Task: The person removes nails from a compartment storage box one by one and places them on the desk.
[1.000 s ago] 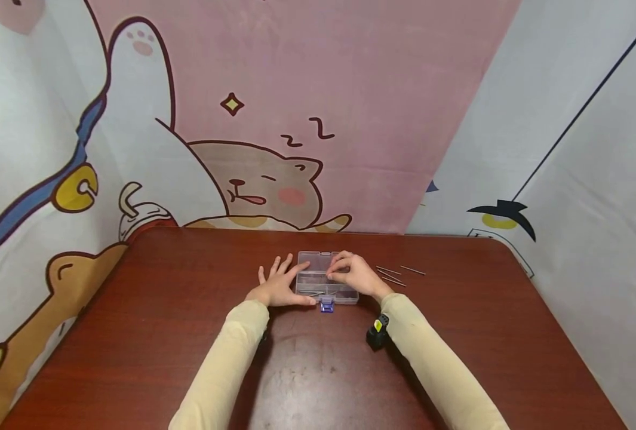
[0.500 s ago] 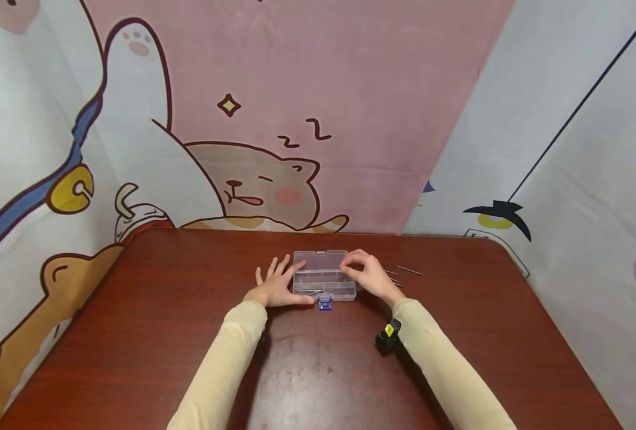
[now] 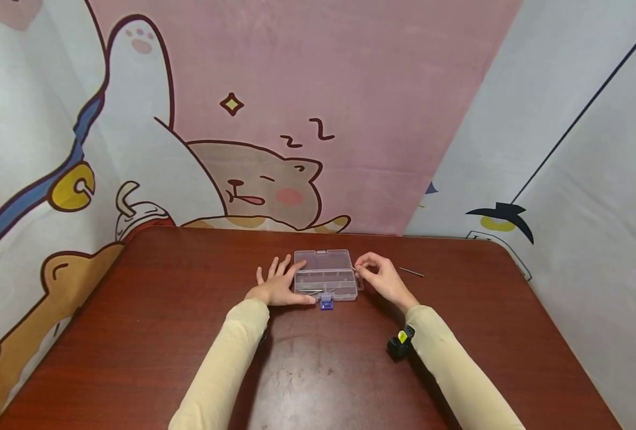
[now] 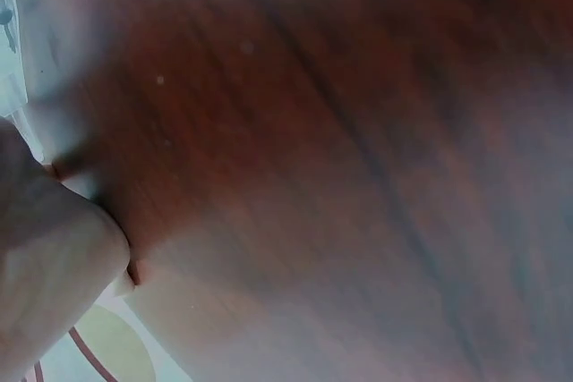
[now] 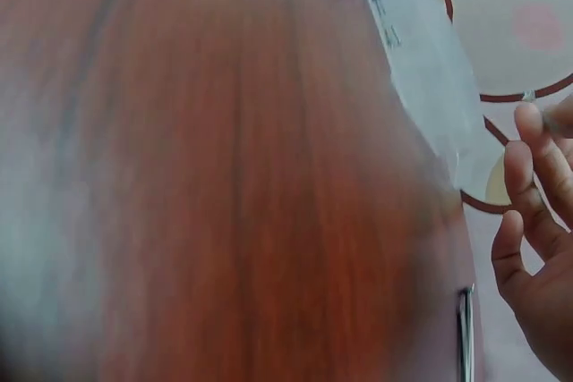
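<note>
A clear plastic box point(image 3: 323, 260) with compartments and a blue latch point(image 3: 326, 304) sits on the table. Several thin metal rods point(image 3: 309, 291) lie in its front left compartment. My left hand point(image 3: 279, 291) rests at the box's left side with fingers spread, the thumb along the front edge. My right hand point(image 3: 384, 279) hovers just right of the box, thumb and fingertips pinching a thin metal rod point(image 5: 528, 96), of which only a small tip shows. In the left wrist view, only part of the left hand point(image 4: 54, 261) appears.
One loose metal rod point(image 3: 411, 272) lies right of my right hand. More rods point(image 5: 466, 333) show beneath that hand in the right wrist view. The brown wooden table point(image 3: 318, 370) ends at the back against a printed cloth point(image 3: 382, 119).
My right hand has moved from above the box to the right, past its edge. It now hides most of the loose rods. The left hand and box stay in place.
</note>
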Demonstrator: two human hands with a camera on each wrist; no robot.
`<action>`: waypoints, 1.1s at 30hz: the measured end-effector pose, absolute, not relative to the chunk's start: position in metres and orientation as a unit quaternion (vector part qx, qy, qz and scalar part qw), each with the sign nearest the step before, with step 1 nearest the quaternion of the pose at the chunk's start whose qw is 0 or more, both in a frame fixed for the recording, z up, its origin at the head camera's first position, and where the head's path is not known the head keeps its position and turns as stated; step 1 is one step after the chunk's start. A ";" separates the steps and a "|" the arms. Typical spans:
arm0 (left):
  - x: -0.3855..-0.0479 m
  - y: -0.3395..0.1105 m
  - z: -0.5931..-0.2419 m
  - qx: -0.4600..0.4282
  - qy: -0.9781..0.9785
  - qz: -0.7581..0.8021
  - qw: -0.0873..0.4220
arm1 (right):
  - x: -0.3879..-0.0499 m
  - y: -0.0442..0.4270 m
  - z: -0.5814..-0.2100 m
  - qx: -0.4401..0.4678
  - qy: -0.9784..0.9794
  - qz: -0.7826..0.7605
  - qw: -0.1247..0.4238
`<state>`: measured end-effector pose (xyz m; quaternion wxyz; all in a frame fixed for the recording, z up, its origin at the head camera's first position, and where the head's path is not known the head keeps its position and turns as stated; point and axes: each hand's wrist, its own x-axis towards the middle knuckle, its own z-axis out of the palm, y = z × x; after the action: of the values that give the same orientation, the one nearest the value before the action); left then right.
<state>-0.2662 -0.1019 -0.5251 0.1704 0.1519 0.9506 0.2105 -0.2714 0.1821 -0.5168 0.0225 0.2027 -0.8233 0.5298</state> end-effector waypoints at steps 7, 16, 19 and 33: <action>-0.264 -0.099 -0.519 0.149 0.955 0.191 0.173 | -0.259 0.192 -0.508 0.189 -0.816 0.547 0.005; -0.269 -0.102 -0.531 0.148 0.951 0.207 0.177 | -0.253 0.201 -0.508 0.205 -0.833 0.513 -0.005; -0.271 -0.102 -0.534 0.147 0.950 0.210 0.179 | -0.249 0.203 -0.504 0.204 -0.843 0.498 -0.008; -0.270 -0.102 -0.531 0.147 0.951 0.202 0.182 | -0.246 0.256 -0.525 0.282 -0.882 0.377 -0.031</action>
<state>-0.2698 -0.1023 -0.5308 0.1820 0.1467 0.9511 0.2017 -0.2464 0.2558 -0.5251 -0.0306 0.2823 -0.8816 0.3771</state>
